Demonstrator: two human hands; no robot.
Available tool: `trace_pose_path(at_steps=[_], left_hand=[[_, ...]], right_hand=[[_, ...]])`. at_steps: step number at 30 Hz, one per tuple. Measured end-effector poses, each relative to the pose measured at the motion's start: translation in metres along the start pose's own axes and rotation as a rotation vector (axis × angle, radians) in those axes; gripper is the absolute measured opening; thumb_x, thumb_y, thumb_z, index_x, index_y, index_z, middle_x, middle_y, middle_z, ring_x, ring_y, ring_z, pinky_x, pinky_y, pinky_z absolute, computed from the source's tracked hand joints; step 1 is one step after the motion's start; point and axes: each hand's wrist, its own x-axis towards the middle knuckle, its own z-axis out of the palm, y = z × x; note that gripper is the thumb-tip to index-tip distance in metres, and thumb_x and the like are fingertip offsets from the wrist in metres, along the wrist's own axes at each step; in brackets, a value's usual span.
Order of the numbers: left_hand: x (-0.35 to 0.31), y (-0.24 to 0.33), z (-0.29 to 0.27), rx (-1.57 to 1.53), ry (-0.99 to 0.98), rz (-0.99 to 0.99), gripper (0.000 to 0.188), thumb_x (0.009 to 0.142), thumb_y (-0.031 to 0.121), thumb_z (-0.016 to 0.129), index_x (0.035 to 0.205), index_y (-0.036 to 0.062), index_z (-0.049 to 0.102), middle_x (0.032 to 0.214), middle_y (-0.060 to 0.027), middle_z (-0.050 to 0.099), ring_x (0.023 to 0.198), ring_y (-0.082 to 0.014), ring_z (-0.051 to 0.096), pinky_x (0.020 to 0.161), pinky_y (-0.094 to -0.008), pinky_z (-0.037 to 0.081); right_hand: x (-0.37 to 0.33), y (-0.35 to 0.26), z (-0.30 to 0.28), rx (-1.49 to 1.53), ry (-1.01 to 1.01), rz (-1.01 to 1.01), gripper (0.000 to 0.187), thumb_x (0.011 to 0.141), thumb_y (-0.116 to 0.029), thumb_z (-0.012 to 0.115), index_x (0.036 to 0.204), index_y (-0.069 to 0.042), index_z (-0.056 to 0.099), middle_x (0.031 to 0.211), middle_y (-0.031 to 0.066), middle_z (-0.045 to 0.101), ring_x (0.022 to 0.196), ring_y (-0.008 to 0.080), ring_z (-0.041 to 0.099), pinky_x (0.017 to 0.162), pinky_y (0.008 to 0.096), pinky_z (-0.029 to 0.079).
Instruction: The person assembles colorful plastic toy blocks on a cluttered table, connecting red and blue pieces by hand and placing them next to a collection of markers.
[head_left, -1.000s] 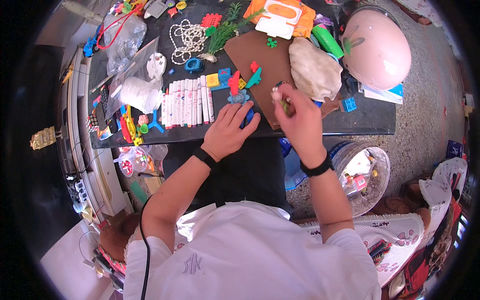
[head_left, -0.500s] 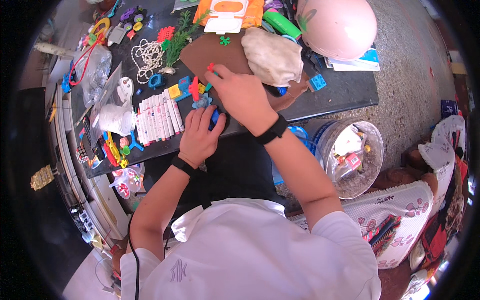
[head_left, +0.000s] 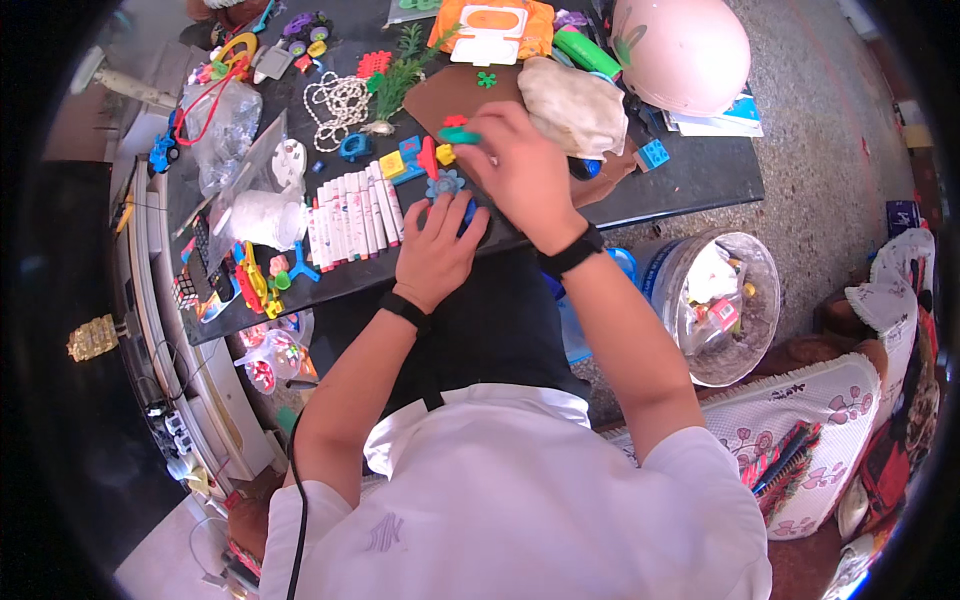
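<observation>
My right hand is raised over the table, its fingers pinching a small green toy piece. Beside that piece are a red toy piece and a yellow one. At the table's near edge my left hand curls over a dark blue toy piece, which its fingers partly hide. Just beyond those fingers is a grey-blue flower-shaped piece. A yellow block and a blue block stand to the left, behind a row of white markers.
A brown sheet lies under a pale cloth. A pink helmet sits far right, an orange wipes pack at the back. Left are white beads and a plastic bag. A bin stands right, below the table.
My right hand has lifted and turned, and the green piece now shows at its fingertips. My left hand stays over the blue piece. The whole view has shifted slightly.
</observation>
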Motion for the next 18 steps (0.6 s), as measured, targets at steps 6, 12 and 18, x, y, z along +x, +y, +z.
trace_pose_path(at_steps=[6,12,18], left_hand=[[-0.004,0.001,-0.003,-0.08,0.136,-0.019,0.028,0.092,0.016,0.07,0.118,0.0138,0.063,0.138,-0.0074,0.061,0.129,-0.0248,0.056,0.11,-0.0489,0.034],[0.015,0.016,-0.057,-0.83,0.697,-0.324,0.033,0.094,-0.001,0.069,0.123,0.0033,0.054,0.14,-0.0196,0.06,0.123,-0.028,0.06,0.105,-0.0412,0.047],[0.019,0.047,-0.137,-1.607,0.713,-0.376,0.041,0.098,0.002,0.069,0.132,0.0014,0.046,0.142,-0.0242,0.058,0.125,-0.0235,0.061,0.105,-0.037,0.049]], right_hand=[[-0.029,-0.026,-0.044,1.063,0.05,0.815,0.013,0.098,-0.015,0.074,0.096,-0.004,0.069,0.082,0.0003,0.069,0.065,0.0055,0.059,0.056,0.0225,0.045],[-0.066,-0.077,-0.076,1.116,0.021,0.688,0.01,0.103,-0.009,0.065,0.11,-0.002,0.064,0.089,0.002,0.069,0.069,0.0089,0.063,0.061,0.0226,0.047],[-0.067,-0.142,-0.108,1.064,0.114,0.459,0.034,0.096,0.004,0.07,0.127,0.002,0.059,0.118,0.0103,0.071,0.086,0.0058,0.064,0.073,0.0243,0.054]])
